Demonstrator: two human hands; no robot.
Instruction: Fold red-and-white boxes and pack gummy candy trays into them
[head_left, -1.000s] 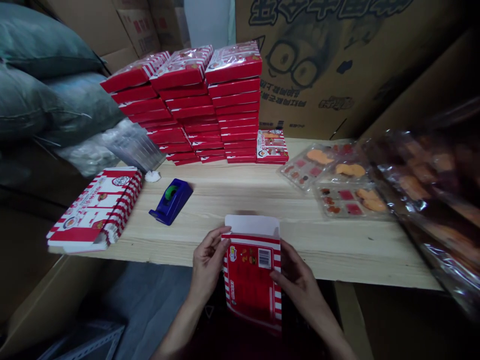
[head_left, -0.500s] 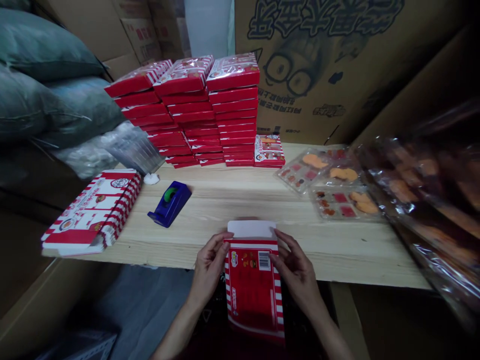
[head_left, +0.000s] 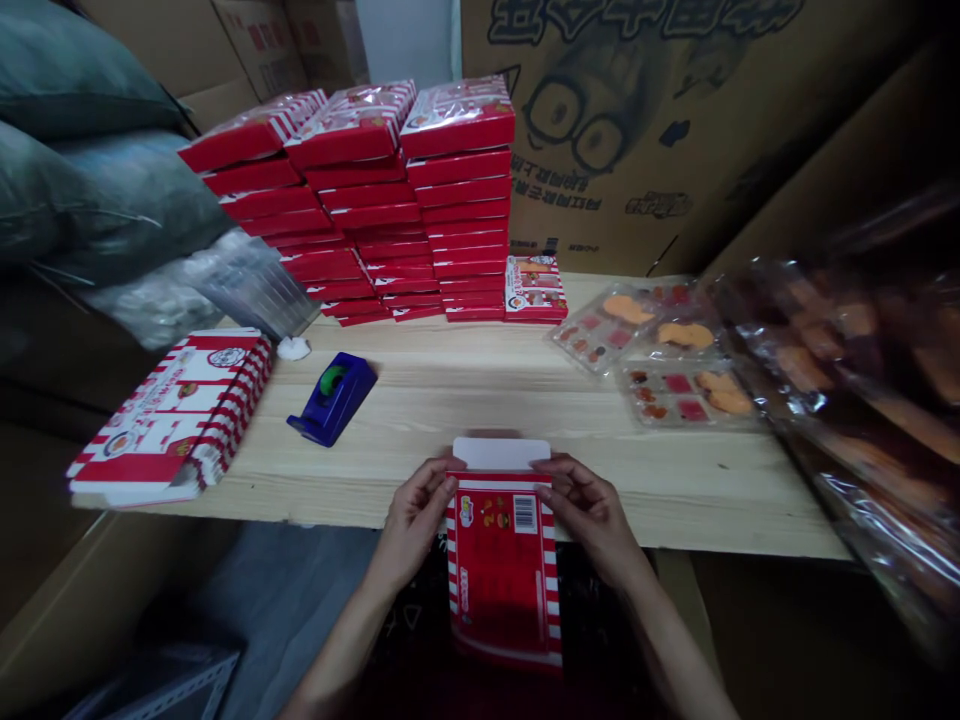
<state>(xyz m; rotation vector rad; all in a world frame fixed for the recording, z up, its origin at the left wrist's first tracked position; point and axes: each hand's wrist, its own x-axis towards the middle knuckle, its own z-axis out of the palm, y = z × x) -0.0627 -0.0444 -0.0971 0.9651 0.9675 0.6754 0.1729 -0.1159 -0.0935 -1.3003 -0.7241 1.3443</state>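
Note:
A red carton [head_left: 499, 580] with striped edges, a barcode and a white end flap hangs over the table's front edge, its printed side facing me. My left hand [head_left: 416, 515] pinches its upper left corner between thumb and fingers. At the upper right corner, my right hand [head_left: 589, 510] grips the carton near the base of the flap, thumb beside the barcode. The white flap stands unfolded, pointing away from me. Whether anything lies inside the carton is hidden.
A stack of flat cartons [head_left: 172, 410] lies at the left, beside a blue tape dispenser [head_left: 332, 400]. Red boxes [head_left: 457, 200] stand piled at the back. Clear trays with coloured pieces [head_left: 682, 395] lie to the right, near a larger heap of wrapped trays [head_left: 862, 400]. Big brown cardboard [head_left: 600, 220] borders the back.
My right fingers have shifted inward onto the flap's right corner. The carton stays in both hands. The view has shifted slightly, so the table things appear a little higher and further left.

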